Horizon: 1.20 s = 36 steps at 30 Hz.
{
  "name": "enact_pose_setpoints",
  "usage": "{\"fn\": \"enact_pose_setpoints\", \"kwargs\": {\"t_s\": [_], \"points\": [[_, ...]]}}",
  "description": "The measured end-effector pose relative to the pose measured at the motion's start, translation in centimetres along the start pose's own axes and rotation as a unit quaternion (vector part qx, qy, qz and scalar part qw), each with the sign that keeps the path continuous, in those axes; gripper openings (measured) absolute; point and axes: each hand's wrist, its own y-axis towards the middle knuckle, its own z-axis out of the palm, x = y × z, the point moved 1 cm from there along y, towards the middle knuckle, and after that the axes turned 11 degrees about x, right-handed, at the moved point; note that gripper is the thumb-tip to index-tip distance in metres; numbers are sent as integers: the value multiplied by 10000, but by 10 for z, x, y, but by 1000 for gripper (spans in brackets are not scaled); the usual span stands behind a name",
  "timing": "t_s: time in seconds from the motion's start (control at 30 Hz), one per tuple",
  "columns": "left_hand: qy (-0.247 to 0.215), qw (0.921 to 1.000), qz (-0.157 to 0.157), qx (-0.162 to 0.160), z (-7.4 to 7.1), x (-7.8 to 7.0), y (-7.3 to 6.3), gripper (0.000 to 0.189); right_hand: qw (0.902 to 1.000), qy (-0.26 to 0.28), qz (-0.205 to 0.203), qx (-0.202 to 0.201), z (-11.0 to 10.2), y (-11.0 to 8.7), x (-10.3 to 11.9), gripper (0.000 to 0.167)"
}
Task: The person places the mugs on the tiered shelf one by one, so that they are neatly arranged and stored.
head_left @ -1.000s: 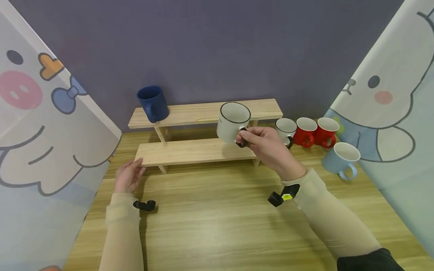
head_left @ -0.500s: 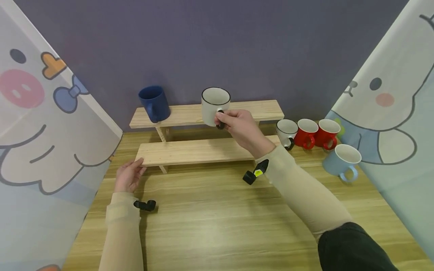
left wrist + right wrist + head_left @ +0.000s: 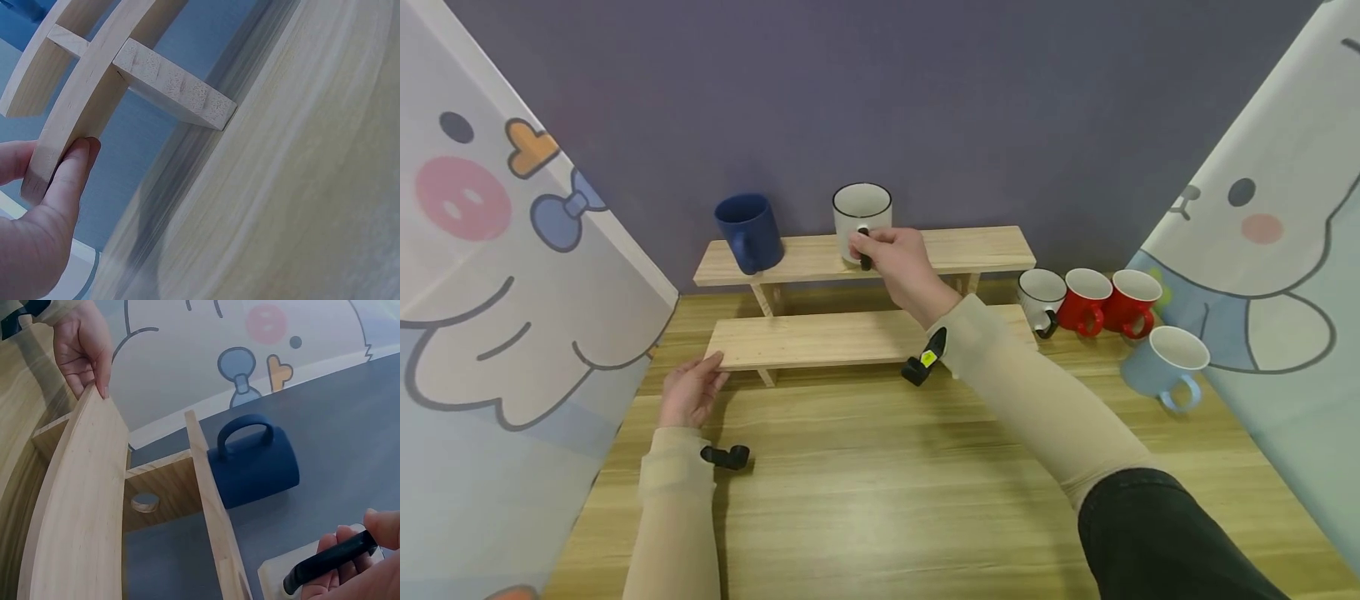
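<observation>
My right hand [image 3: 908, 268] grips the black handle [image 3: 328, 562] of a white mug [image 3: 844, 227] with a black rim. The mug is upright at the middle of the upper shelf board [image 3: 970, 248], its base hidden partly by the fingers. To its left on that board stands a dark blue mug [image 3: 760, 237], handle facing front. At the left end of the lower shelf board [image 3: 805, 340], my left hand [image 3: 688, 393] pinches the wood; in the left wrist view its fingers [image 3: 65, 181] lie against the underside.
Right of the wooden rack stand another white mug [image 3: 1037, 300] with a black handle and two red mugs [image 3: 1078, 307] [image 3: 1123, 308]. A light blue mug [image 3: 1157, 367] sits nearer the front. Printed panels flank the table [image 3: 820, 492], and a grey wall [image 3: 925, 108] rises behind.
My right hand has carried the white mug left and back, from above the lower board to the upper board. The left hand keeps its hold on the lower board.
</observation>
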Motion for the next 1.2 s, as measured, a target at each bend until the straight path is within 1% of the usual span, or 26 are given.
{"fn": "enact_pose_setpoints", "kwargs": {"t_s": [0.17,0.23,0.37,0.57,0.6,0.8,0.83,0.97,1.07,1.13,1.2], "points": [[-28,10000,4,-36,-1,0,1,31,9999,-58,92,-130,5,7,-4,20],[-68,10000,-16,-22,0,0,2,34,9997,-111,115,-168,5,8,-5,21],[-141,9999,-57,-35,1,-1,2,40,9997,-49,130,-209,3,8,-6,21],[-198,9998,-15,-99,2,-2,1,40,9997,193,119,-67,3,10,-8,21],[-203,9998,-11,-91,2,-2,1,42,9997,222,126,-29,2,10,-9,21],[-127,9999,36,-75,0,-1,2,41,9998,24,170,123,-4,10,-9,22],[-115,9999,44,-75,0,-1,3,38,9998,-6,171,133,-5,10,-9,21],[-89,9999,34,-113,-1,0,3,37,9998,2,143,166,-7,9,-11,21],[-74,9999,42,-101,-1,0,3,37,9994,-276,75,217,-8,8,-11,26],[-82,9999,59,-86,-1,1,3,38,9975,-662,20,247,-11,7,-12,33],[-87,9999,75,-73,0,0,3,43,9935,-1106,-24,258,-14,4,-12,38]]}}
